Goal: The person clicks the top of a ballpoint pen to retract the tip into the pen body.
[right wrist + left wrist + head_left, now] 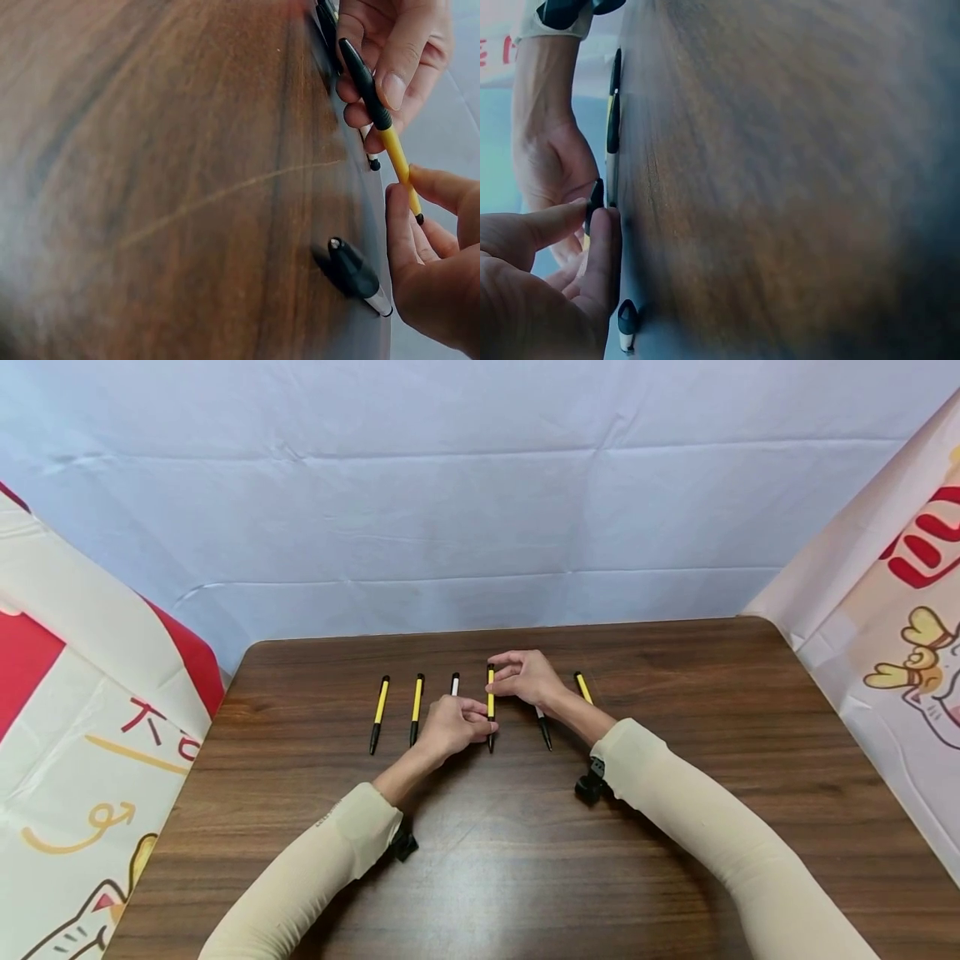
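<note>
Between both hands is a yellow pen (491, 700) with black ends, its tip toward the person. My left hand (452, 727) pinches the pen's black grip, thumb against fingers, as the right wrist view shows close up. Near the other end, my right hand (442, 262) holds the yellow barrel between thumb and fingertips. A white pen (454, 683) lies beyond the left hand, partly hidden by it. Beneath the right hand another white pen (543, 731) shows mostly its black tip part.
Two yellow pens (380, 710) lie side by side at the left of the brown wooden table (480, 877). A further yellow pen (583, 687) is half covered by the right forearm. White cloth (450, 527) hangs behind the table's far edge, with printed cloths at both sides.
</note>
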{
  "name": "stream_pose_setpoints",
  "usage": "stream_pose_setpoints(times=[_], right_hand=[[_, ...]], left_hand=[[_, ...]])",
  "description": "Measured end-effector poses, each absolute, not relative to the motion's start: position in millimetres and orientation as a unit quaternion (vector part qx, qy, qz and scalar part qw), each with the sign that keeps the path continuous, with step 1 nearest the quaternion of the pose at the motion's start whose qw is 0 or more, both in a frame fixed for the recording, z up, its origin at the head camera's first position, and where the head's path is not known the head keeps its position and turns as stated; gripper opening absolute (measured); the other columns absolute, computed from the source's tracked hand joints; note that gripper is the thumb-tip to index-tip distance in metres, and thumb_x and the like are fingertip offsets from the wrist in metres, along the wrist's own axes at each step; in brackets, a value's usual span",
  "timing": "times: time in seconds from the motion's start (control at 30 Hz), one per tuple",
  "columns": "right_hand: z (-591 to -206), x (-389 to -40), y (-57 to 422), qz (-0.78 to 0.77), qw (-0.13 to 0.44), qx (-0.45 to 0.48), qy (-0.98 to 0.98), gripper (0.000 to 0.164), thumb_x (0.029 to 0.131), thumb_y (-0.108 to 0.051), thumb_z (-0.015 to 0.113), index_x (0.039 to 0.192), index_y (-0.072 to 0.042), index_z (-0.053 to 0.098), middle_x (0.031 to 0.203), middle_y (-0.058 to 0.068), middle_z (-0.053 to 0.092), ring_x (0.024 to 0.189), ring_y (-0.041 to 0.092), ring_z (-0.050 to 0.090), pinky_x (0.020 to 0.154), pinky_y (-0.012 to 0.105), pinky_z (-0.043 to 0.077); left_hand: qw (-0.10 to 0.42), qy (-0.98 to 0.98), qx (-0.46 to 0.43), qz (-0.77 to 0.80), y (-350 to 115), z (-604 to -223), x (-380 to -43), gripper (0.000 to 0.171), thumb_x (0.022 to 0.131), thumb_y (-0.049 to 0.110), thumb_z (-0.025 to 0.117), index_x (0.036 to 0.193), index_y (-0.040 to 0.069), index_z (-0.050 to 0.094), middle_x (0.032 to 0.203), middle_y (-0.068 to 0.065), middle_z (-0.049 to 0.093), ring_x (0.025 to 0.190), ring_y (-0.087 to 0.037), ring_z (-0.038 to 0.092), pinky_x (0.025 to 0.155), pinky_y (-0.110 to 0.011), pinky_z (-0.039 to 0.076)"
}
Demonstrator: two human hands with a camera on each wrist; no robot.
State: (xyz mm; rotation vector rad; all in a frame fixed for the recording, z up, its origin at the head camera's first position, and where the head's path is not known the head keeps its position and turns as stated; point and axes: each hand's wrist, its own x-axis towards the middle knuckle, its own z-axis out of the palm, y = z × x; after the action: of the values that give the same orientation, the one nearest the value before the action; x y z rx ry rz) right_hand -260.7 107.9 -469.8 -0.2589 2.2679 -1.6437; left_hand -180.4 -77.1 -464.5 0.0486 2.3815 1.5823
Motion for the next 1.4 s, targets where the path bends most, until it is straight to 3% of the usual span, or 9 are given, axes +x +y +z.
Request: stream_pose_setpoints(times=[0.33,0.73,1.17,1.4], right_hand=[[-470.3,-260.7,106.7,-0.566,0.164,-0.086,0.804,0.055,0.089,-0.006,0.085,0.140,-0.003,0.066,0.104,0.014,0.078,0.093,0.022,0.073,0.079,0.026,0.055],[-471.3,-260.5,104.0,-0.532,0.149,-0.089,0.829,0.052,0.087,-0.009,0.087,0.136,-0.006,0.070,0.102,0.012,0.079,0.091,0.023,0.074,0.080,0.030,0.054],[-470.4,-259.9,102.5,-0.504,0.156,-0.080,0.846,0.049,0.088,-0.011,0.088,0.134,-0.008,0.071,0.098,0.008,0.079,0.087,0.022,0.072,0.078,0.030,0.053],[-468.4,-259.0,98.7,-0.468,0.137,-0.092,0.868,0.047,0.088,-0.014,0.088,0.133,-0.009,0.072,0.094,0.005,0.078,0.082,0.019,0.069,0.073,0.029,0.050]], left_hand=[[0.108,0.882,0.063,0.454,-76.8,-462.4,-179.5,0.014,0.092,0.015,0.084,0.102,0.006,0.083,0.081,0.000,0.080,0.068,-0.006,0.072,0.061,-0.019,0.048],[0.113,0.898,0.059,0.421,-77.9,-461.5,-183.7,0.021,0.089,0.019,0.088,0.104,0.005,0.082,0.077,0.004,0.078,0.070,-0.006,0.070,0.066,-0.020,0.051],[0.105,0.908,0.071,0.400,-75.0,-462.6,-183.8,0.016,0.090,0.016,0.086,0.086,0.009,0.072,0.068,0.008,0.073,0.061,-0.003,0.059,0.060,-0.019,0.044],[0.093,0.923,0.083,0.363,-74.5,-461.8,-184.7,0.020,0.090,0.019,0.086,0.079,0.012,0.071,0.060,0.010,0.066,0.061,-0.005,0.060,0.067,-0.023,0.048]])
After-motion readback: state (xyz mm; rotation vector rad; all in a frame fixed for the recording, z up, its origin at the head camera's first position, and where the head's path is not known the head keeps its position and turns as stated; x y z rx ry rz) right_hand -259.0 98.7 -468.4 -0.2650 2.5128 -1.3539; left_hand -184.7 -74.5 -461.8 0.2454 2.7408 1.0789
